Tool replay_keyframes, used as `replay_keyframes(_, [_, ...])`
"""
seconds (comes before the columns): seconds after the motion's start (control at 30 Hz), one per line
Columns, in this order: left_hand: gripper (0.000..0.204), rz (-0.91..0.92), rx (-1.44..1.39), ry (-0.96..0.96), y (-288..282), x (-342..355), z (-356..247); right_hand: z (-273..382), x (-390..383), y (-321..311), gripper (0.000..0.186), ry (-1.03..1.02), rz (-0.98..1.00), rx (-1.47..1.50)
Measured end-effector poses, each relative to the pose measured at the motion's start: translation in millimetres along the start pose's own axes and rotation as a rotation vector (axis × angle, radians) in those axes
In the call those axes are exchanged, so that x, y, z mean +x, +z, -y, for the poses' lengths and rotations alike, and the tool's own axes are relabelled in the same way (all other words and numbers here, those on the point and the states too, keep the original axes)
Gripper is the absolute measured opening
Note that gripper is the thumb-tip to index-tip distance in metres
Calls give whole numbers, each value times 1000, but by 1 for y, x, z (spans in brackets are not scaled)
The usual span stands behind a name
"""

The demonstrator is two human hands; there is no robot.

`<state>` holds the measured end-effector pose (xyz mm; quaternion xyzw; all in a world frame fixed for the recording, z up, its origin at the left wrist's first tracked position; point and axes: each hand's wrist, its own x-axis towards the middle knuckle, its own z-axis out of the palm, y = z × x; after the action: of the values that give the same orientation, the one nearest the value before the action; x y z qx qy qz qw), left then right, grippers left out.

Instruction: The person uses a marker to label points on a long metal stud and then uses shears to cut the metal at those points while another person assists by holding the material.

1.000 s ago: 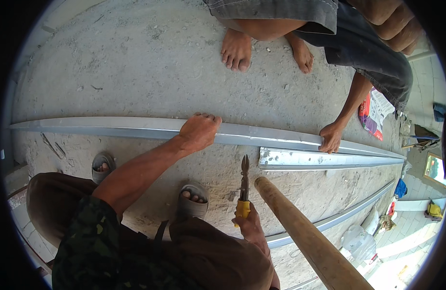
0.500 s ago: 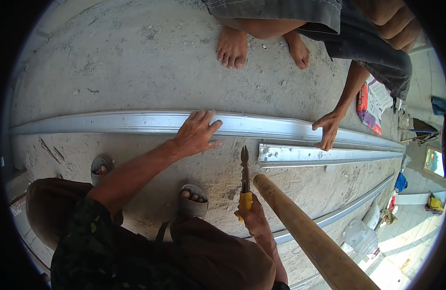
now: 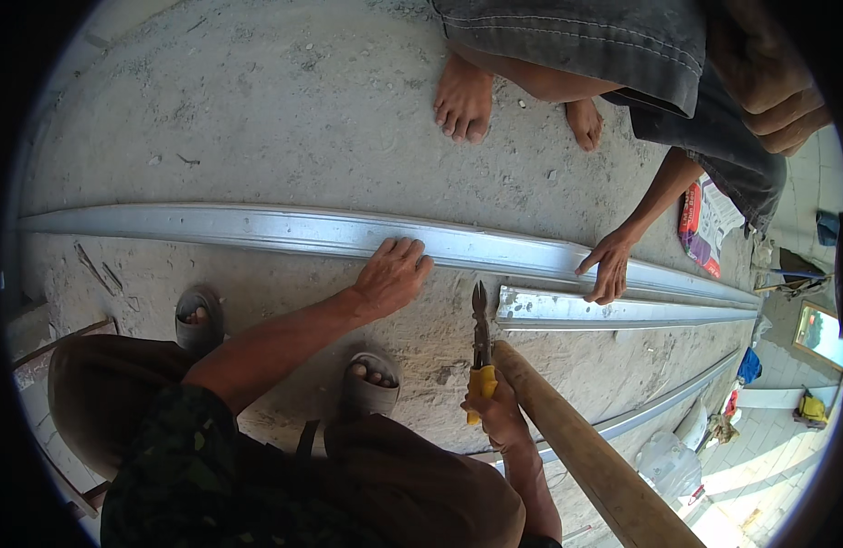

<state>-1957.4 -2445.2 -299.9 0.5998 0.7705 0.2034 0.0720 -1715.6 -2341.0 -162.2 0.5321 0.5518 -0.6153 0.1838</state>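
Observation:
A long silvery metal channel [image 3: 302, 230] runs across the concrete floor from left to right. My left hand [image 3: 394, 277] is closed over its near edge, fingertips on the metal and thumb hidden. In my right hand [image 3: 501, 411] are tin snips [image 3: 482, 352] with yellow handles. Their dark jaws point away from me, short of the channel and apart from it. A shorter metal channel [image 3: 613, 309] lies just nearer to me, right of the jaws. Another person's hand [image 3: 609, 265] reaches down over both channels on the right.
A thick wooden pole [image 3: 586, 438] slants up from the lower right, close beside my right hand. Behind it lies another metal strip [image 3: 673, 397]. The other person's bare foot [image 3: 463, 99] stands beyond the long channel. A printed bag [image 3: 705, 224] lies at the right.
My left hand has drawn back from across the channel to its near edge, fingers more curled. The snips shifted slightly right. The other person's hand moved a little nearer to me.

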Motion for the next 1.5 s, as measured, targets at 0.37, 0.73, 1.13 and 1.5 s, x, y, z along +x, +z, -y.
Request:
replay_keyframes(0.37, [51,-17,-1,70,-20,21,1,-13,-7,9,36,-22,-29,76])
replay_keyframes(0.73, [116,555,90,-105,-49,39,43,-17,-52,52,66,22,-162,-37])
replay_keyframes(1.13, [110,1022,-504,-288,-90,89,65,-35,-114,77,72,118,-194,201])
replay_keyframes(1.5, [83,1011,-86,222,-92,96,58,-24,-131,87,66,259,-151,294])
